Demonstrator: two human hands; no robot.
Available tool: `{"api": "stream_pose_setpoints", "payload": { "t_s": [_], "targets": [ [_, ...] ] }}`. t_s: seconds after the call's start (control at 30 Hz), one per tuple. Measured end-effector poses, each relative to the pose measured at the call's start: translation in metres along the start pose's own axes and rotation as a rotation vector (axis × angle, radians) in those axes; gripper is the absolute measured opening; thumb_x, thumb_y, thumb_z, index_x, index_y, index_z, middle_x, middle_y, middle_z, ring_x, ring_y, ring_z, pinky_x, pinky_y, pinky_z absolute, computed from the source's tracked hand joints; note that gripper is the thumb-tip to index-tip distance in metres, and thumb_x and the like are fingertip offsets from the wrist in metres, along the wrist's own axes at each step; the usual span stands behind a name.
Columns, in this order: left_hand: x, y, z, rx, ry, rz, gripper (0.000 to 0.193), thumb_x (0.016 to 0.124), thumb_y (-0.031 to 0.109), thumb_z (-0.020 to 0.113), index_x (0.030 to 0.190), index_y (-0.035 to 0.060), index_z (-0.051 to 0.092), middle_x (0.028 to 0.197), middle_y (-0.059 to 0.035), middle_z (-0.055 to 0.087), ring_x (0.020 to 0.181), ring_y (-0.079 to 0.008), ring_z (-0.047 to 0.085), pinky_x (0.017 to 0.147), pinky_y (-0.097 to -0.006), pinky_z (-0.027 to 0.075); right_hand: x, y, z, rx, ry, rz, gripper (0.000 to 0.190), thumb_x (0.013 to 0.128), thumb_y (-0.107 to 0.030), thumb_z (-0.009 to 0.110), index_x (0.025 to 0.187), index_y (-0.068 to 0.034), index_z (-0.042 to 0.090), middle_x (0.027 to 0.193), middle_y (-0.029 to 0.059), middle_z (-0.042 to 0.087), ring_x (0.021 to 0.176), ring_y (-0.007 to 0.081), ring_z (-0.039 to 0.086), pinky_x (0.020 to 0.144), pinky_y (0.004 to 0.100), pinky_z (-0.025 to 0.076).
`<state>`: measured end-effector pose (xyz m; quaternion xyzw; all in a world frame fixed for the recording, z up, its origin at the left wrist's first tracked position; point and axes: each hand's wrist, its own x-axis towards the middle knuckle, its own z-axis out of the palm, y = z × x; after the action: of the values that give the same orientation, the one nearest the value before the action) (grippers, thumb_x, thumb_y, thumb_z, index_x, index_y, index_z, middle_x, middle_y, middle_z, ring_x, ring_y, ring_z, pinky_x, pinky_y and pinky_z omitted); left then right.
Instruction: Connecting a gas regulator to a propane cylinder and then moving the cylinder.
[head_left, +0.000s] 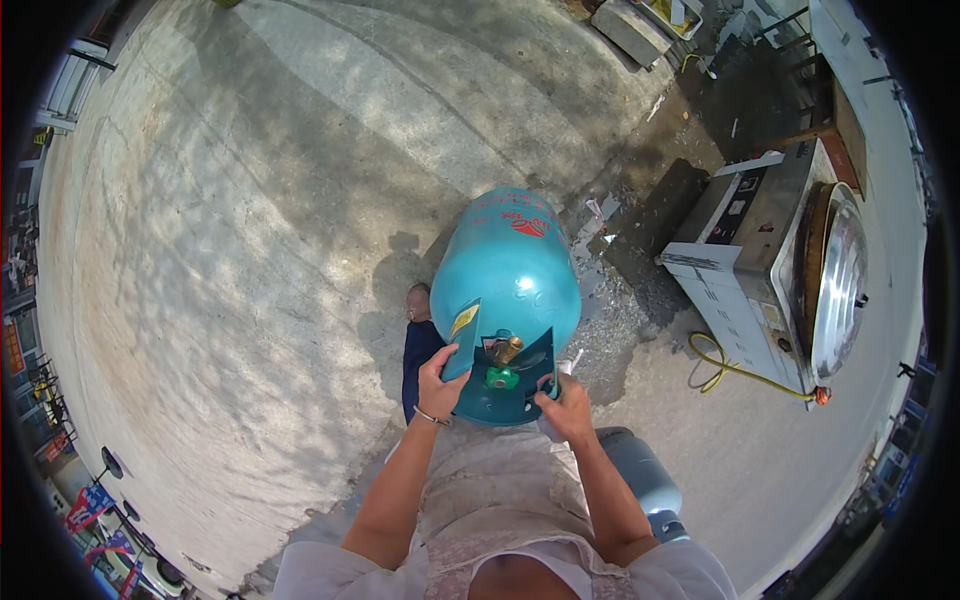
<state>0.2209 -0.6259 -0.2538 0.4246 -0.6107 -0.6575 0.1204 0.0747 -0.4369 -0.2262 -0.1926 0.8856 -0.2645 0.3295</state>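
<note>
A turquoise gas cylinder (504, 262) with red writing on its side is right in front of my body. Both hands grip its collar at the near end. My left hand (439, 381) holds the left edge of the collar, beside a yellow label. On the opposite edge, my right hand (567, 405) has its fingers curled through the collar. Between my hands sit a brass valve outlet (511, 349) and a green valve knob (501, 378), neither of them touched. The far end of the cylinder points away from me; whether it rests on the ground is hard to tell.
To the right stands a steel cooking unit (739, 285) with a round metal lid (841, 281) and a yellow hose (720, 358). A second, grey-blue cylinder (641, 469) is behind my right arm. Wet, littered concrete (607, 292) lies beside the turquoise cylinder.
</note>
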Motion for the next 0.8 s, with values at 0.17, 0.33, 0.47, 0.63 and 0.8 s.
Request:
{"api": "stream_pose_setpoints", "payload": {
  "t_s": [0.17, 0.33, 0.47, 0.63, 0.8],
  "targets": [
    [-0.023, -0.010, 0.052, -0.469, 0.447, -0.039, 0.026, 0.077, -0.001, 0.062, 0.103, 0.0007, 0.063, 0.080, -0.0010, 0.059, 0.069, -0.0089, 0.055, 0.063, -0.0235, 0.045, 0.072, -0.121, -0.080, -0.371, -0.095, -0.239, 0.034, 0.069, -0.027, 0.074, 0.085, 0.001, 0.064, 0.089, 0.0174, 0.068, 0.079, 0.0349, 0.069, 0.072, 0.0430, 0.054],
    [-0.026, -0.018, 0.097, -0.951, 0.818, -0.138, 0.016, 0.075, 0.004, 0.052, 0.091, 0.0029, 0.055, 0.073, -0.0065, 0.052, 0.066, -0.0170, 0.052, 0.060, -0.0281, 0.045, 0.110, -0.167, -0.058, -0.724, -0.335, -0.630, 0.037, 0.068, -0.035, 0.076, 0.082, -0.001, 0.069, 0.086, 0.0187, 0.068, 0.074, 0.0328, 0.070, 0.068, 0.0411, 0.056],
    [-0.024, -0.053, 0.124, -1.570, 1.030, -0.334, 0.014, 0.070, 0.006, 0.048, 0.083, 0.0063, 0.051, 0.071, -0.0087, 0.049, 0.066, -0.0215, 0.051, 0.059, -0.0317, 0.047, 0.116, -0.210, -0.031, -0.736, -0.528, -0.878, 0.023, 0.060, -0.024, 0.076, 0.070, -0.004, 0.071, 0.072, 0.0148, 0.068, 0.072, 0.0299, 0.070, 0.063, 0.0393, 0.055],
    [0.000, -0.058, 0.161, -1.911, 0.983, -0.370, 0.018, 0.064, 0.008, 0.043, 0.081, 0.0105, 0.048, 0.073, -0.0065, 0.050, 0.068, -0.0230, 0.054, 0.061, -0.0345, 0.049, 0.128, -0.278, -0.011, -0.937, -0.720, -1.206, 0.017, 0.056, -0.020, 0.076, 0.067, -0.008, 0.072, 0.071, 0.0102, 0.069, 0.071, 0.0255, 0.070, 0.059, 0.0347, 0.053],
    [0.068, 0.007, 0.164, -2.001, 0.864, -0.469, 0.024, 0.066, 0.000, 0.043, 0.084, 0.0139, 0.050, 0.082, -0.0036, 0.056, 0.077, -0.0221, 0.060, 0.076, -0.0367, 0.054, 0.154, -0.340, 0.003, -1.156, -0.817, -1.332, 0.016, 0.057, -0.020, 0.078, 0.069, -0.011, 0.073, 0.074, 0.0065, 0.071, 0.076, 0.0226, 0.070, 0.063, 0.0330, 0.053]
  ]
}}
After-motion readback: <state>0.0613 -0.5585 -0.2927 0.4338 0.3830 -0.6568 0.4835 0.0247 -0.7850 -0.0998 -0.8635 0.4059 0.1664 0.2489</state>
